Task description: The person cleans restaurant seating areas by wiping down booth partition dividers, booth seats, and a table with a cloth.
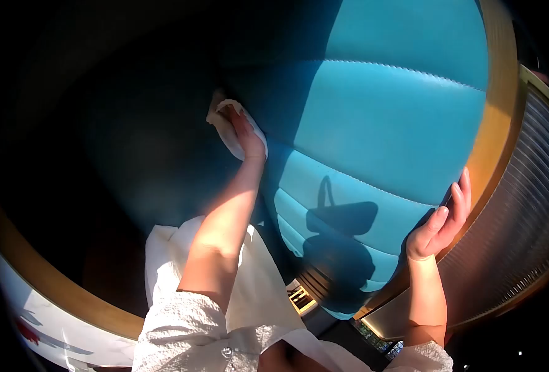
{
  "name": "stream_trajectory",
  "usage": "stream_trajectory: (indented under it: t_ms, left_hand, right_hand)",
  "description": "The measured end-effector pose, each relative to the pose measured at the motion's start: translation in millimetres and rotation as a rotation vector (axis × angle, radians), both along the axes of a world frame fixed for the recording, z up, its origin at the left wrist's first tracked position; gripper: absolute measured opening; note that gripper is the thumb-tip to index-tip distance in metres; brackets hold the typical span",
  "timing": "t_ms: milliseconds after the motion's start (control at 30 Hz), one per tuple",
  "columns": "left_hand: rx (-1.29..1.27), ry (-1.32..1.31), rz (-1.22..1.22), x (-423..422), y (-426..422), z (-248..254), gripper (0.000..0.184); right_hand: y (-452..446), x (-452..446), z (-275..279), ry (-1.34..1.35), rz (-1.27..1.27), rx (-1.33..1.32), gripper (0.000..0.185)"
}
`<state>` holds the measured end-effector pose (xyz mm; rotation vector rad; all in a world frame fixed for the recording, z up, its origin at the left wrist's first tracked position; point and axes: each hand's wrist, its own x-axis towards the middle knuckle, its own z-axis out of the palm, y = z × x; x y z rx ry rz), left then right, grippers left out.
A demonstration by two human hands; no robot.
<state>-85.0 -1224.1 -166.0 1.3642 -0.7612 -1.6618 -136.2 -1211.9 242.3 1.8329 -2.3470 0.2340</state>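
Wiping the blue seat [392, 124] seems underway (remainder unclear): left hand [247, 135], fingers bent, holds cloth [227, 137]; right hand [443, 222] open, empty.

The turquoise backrest [392, 124] carries pale, dash-like stitching [404, 66]. Beside the backrest, the wooden rim [501, 80] is golden brown, the cloth [227, 137] whitish.

Near upper centre, the cloth [226, 135] partly hid the left hand [247, 134]. The top edge cut off the backrest [386, 124]; a yellow thing [301, 299] at bottom centre was too small to tell.
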Motion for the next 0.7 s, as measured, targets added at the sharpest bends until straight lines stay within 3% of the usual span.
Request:
stream_trajectory:
  t_ms: [67,100,133,167,233,300,400,467,567,700]
  left_hand:
    - [0.225,0.195,0.108,-0.8,24.8,59.7,0.045]
    - [-0.038,-0.066,-0.142,8.0,41.1,107.9,0.046]
    - [0.052,0.077,-0.383,33.0,23.3,174.2,0.049]
    - [-0.160,-0.145,-0.320,27.8,33.8,224.7,0.041]
    - [-0.507,-0.099,-0.288,30.5,48.1,291.8,0.043]
    - [-0.731,-0.026,-0.478,28.7,57.3,334.8,0.048]
    - [-0.803,-0.135,-0.412,17.9,48.3,331.2,0.062]
    - [-0.761,-0.148,-0.360,23.7,47.7,306.3,0.065]
    - [-0.681,-0.187,-0.172,24.0,55.7,237.1,0.063]
    - [-0.547,-0.172,-0.165,19.8,79.1,138.4,0.050]
  right_hand:
    - [0.8,-1.5,0.6,0.002,0.004,-0.014,0.032]
    - [0.4,-1.2,0.0,-0.002,0.012,-0.015,0.031]
    - [-1.3,-0.2,-3.2,-0.024,0.026,-0.054,0.031]
    - [0.7,-0.7,-3.0,-0.024,0.026,-0.063,0.031]
    - [2.2,-2.5,-3.5,-0.107,0.061,-0.134,0.031]
    - [9.5,-8.2,-2.9,-0.267,0.049,-0.222,0.033]
    - [14.1,-1.2,12.4,-0.293,0.019,-0.289,0.033]
    - [46.8,2.8,28.0,-0.058,0.067,-0.115,0.036]
    - [149.5,11.3,43.1,0.209,0.170,0.263,0.044]
    - [264.4,27.2,44.6,0.205,0.110,0.460,0.048]
